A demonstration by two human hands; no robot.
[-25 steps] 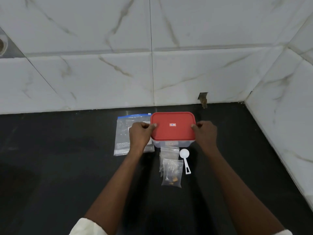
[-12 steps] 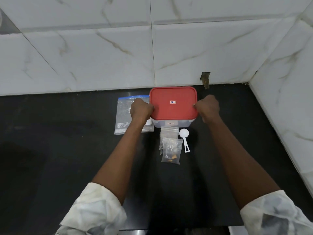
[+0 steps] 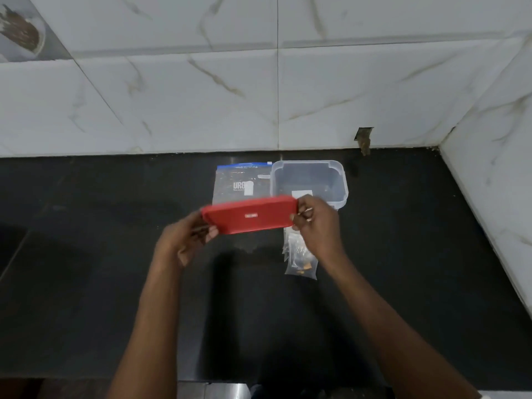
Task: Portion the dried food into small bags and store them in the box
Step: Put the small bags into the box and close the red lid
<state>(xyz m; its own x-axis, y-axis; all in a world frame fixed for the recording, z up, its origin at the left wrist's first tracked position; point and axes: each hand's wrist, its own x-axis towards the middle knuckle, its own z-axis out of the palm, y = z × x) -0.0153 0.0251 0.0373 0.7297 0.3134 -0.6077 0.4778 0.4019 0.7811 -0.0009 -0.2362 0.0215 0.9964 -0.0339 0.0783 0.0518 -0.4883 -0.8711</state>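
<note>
A red lid (image 3: 250, 215) hangs in the air above the dark counter, tilted, with my left hand (image 3: 184, 240) gripping its left end and my right hand (image 3: 316, 226) gripping its right end. Behind it the clear plastic box (image 3: 339, 180) stands open on the counter near the wall; it looks nearly empty. A large zip bag with a blue top strip (image 3: 241, 182) lies flat just left of the box. Small clear bags with bits of dried food (image 3: 300, 260) lie in front of the box, partly hidden by my right hand. The white spoon is not visible.
The black counter (image 3: 115, 254) ends at white marble-tiled walls behind and on the right (image 3: 489, 174), forming a corner. A small chipped hole (image 3: 364, 139) sits in the back wall at counter level. The counter's front edge (image 3: 224, 383) runs along the bottom.
Both hands have lifted the red lid off the box and brought it forward and to the left, so the box now stands open. The camera has tilted slightly.
</note>
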